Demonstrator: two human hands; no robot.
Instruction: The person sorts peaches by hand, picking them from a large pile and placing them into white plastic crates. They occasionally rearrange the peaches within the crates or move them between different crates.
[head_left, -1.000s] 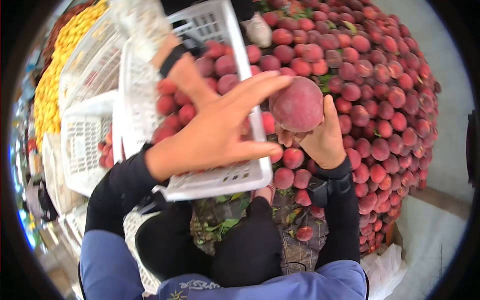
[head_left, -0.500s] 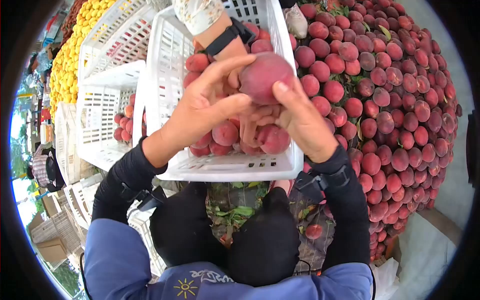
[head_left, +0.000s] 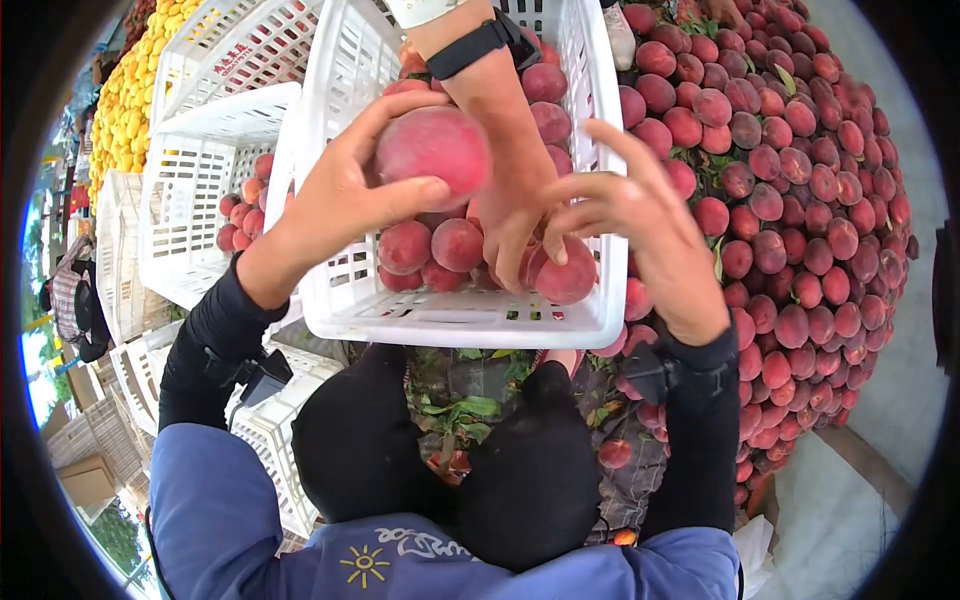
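My left hand (head_left: 325, 195) grips a large red peach (head_left: 435, 152), thumb below and fingers behind it, above the white plastic crate (head_left: 470, 328). My right hand (head_left: 650, 225) is over the crate's right side, blurred, with its fingers spread and nothing in them. Between my hands, a co-worker's hand (head_left: 515, 200) with a black wristband reaches down into the crate. Its fingers touch a peach (head_left: 565, 275) in the near right corner, close to my right fingertips. Several more peaches (head_left: 457, 245) lie in the crate, partly hidden by the hands.
A large heap of peaches (head_left: 790, 230) spreads along the right. On the left stands a second white crate (head_left: 185, 215) with some peaches, and yellow fruit (head_left: 120, 120) is piled beyond. One loose peach (head_left: 615, 453) lies on the dark ground sheet near my legs.
My right hand has come off the large peach and moved right, opening. My left hand has carried that peach to the left. The co-worker's hand has come further over the near right corner.
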